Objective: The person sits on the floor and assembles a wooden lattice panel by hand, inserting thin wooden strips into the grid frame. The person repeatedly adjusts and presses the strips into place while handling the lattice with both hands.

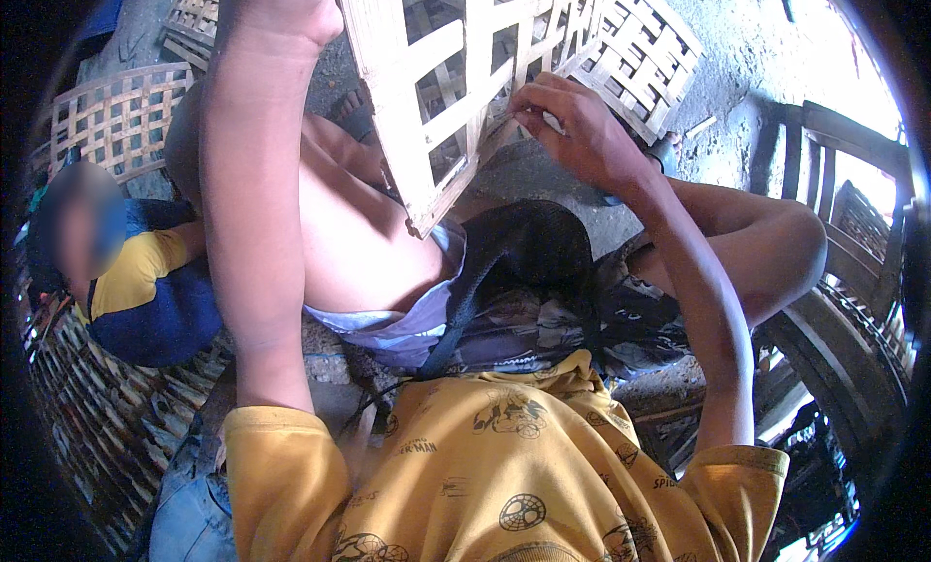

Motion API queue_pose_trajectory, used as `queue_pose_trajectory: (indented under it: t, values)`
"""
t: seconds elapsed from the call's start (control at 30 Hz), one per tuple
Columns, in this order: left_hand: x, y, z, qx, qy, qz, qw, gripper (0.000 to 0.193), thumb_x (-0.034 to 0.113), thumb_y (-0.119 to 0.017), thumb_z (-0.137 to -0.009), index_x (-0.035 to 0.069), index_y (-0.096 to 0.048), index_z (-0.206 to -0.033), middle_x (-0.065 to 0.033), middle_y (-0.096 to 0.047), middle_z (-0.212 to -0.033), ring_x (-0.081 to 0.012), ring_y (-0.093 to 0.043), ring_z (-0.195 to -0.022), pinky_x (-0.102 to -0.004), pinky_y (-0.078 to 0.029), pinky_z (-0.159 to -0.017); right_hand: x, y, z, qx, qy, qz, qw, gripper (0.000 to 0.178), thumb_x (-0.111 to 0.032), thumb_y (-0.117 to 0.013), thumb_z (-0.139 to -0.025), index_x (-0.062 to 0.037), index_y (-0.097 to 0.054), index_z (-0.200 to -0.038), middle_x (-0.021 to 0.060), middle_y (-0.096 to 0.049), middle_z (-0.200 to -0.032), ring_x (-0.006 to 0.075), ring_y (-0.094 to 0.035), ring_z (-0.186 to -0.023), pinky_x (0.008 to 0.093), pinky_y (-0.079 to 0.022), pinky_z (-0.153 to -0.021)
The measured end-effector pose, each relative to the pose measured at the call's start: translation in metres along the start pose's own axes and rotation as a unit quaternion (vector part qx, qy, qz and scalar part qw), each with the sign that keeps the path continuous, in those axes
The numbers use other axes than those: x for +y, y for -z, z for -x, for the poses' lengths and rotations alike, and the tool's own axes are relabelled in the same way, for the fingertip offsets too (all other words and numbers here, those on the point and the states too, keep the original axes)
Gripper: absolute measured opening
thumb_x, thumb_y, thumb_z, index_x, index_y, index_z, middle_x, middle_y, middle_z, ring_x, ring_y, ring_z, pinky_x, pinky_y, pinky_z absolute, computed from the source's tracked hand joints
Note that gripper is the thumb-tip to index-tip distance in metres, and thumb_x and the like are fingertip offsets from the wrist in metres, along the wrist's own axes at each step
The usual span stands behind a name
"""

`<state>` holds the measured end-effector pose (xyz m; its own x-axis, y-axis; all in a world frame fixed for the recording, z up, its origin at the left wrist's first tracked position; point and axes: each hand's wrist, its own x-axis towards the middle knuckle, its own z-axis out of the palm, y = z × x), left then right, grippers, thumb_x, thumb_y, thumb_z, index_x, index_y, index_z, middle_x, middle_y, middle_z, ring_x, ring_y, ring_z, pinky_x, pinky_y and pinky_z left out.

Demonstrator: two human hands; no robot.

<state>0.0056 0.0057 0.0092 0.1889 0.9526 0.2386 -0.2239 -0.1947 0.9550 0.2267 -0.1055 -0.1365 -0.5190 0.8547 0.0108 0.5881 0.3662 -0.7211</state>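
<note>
A woven bamboo panel (475, 96) with a pale, thick edge strip stands tilted in front of me, its lower corner by my bare leg. My right hand (572, 126) is at its lower right edge, with thumb and fingers closed in a pinch on the weave. My left hand (291, 4) is raised near the panel's upper left side. Only the wrist and heel of that hand show; its fingers are cut off by the top of the picture.
Another woven bamboo panel (645, 63) lies behind on the grey floor (742, 38). More lattice panels (121, 126) are at the far left, near a seated person (155, 281) in yellow and dark blue. A wooden frame (849, 140) stands at the right.
</note>
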Motion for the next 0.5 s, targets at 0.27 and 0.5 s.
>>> queue_pose_trajectory:
  t: [0.27,0.5]
  values:
    - [0.013,0.002,0.006,0.026,-0.024,-0.030,0.999,0.010,0.010,-0.061,-0.096,0.001,-0.062,-0.095,-0.0080,-0.064,-0.083,-0.0045,-0.043,-0.046,-0.0151,-0.037,-0.034,-0.019,0.004,-0.010,-0.041,0.043,0.068,0.996,0.022,0.003,-0.064,-0.090,-0.0003,-0.068,-0.111,0.0140,-0.060,-0.099,0.0311,-0.064,-0.096,0.0411,-0.053,-0.082]
    - [0.016,-0.002,0.006,0.026,0.003,-0.033,0.999,0.009,0.009,-0.059,-0.097,0.001,-0.060,-0.092,-0.0073,-0.063,-0.081,-0.0049,-0.043,-0.047,-0.0159,-0.036,-0.035,0.066,-0.001,0.005,0.008,-0.023,0.255,0.967,0.017,-0.003,-0.059,-0.090,-0.0002,-0.067,-0.105,0.0173,-0.059,-0.108,0.0352,-0.061,-0.106,0.0447,-0.051,-0.093]
